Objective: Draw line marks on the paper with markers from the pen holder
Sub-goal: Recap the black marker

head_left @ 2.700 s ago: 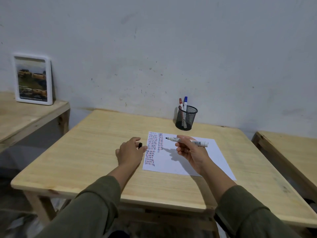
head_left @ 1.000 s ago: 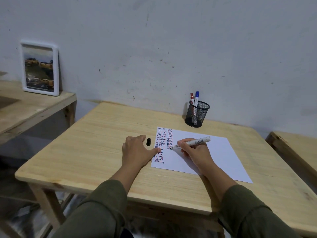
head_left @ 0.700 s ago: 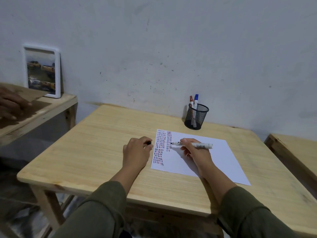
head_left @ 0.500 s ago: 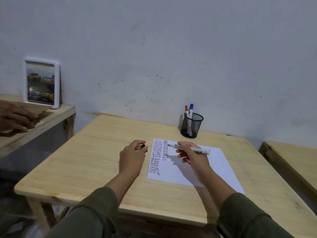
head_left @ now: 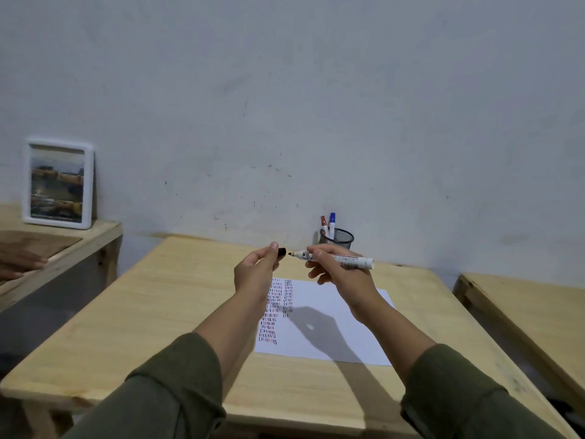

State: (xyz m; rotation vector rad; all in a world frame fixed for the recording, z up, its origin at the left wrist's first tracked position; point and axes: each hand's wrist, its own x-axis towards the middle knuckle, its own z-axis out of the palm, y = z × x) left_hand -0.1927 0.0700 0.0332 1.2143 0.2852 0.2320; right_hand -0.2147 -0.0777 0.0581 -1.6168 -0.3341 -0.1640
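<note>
Head view
Left hand [head_left: 257, 274]: raised above the table, fingertips pinching the black cap [head_left: 281, 252], open end turned right.
Right hand [head_left: 340, 274]: raised level with the left, fingers curled round the marker [head_left: 332, 258], held about level, black tip pointing left at the cap; tip and cap just apart.
Paper [head_left: 329, 324]: flat on the table [head_left: 177, 312] under both hands, right of centre; columns of short red, blue and black marks [head_left: 276, 307] down its left side, rest bare, crossed by the hands' shadow.
Holder [head_left: 336, 238]: black mesh cup at the table's far edge near the wall, beyond the paper, just behind the right hand; red marker [head_left: 323, 224] and blue marker [head_left: 331, 221] upright inside.
Edges: near edge running below the forearms; left part of the top bare wood; right edge near the paper's right corner.
Gaps: floor strip between the table and the right bench [head_left: 531, 312]; wider gap toward the left shelf [head_left: 63, 245].
Around: white frame [head_left: 58, 183] leaning on the wall atop the left shelf; another person's hand [head_left: 19, 259] resting at that shelf's left border, well apart.
Sleeves: dark green, pushed up both forearms.
</note>
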